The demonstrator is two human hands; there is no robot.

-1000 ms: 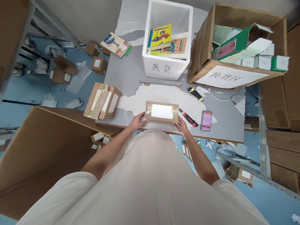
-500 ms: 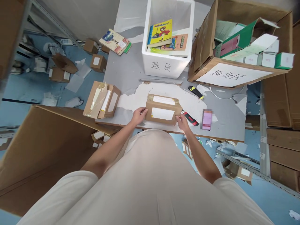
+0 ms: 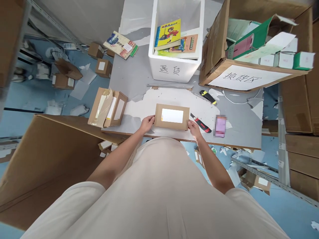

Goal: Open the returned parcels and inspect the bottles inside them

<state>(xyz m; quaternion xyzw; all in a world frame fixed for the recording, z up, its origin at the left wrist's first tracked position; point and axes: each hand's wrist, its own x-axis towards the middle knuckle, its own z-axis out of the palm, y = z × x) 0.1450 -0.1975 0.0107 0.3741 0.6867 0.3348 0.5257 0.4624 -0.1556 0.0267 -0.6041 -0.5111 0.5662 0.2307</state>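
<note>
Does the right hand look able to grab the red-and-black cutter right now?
Probably yes: the red-and-black cutter lies close beside the right hand with nothing visible between them, though that hand would likely have to release the labelled box first.

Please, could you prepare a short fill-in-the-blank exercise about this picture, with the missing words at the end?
1. The left hand and the right hand hold a cardboard box bearing a ____ label.
2. The cutter nearest the right hand is black and ____ in colour.
3. Inside the white foam box lie several ____.
4. In the picture, the large carton on the table stands to the ____ of the white foam box.

Missing words: white; red; books; right.
</note>
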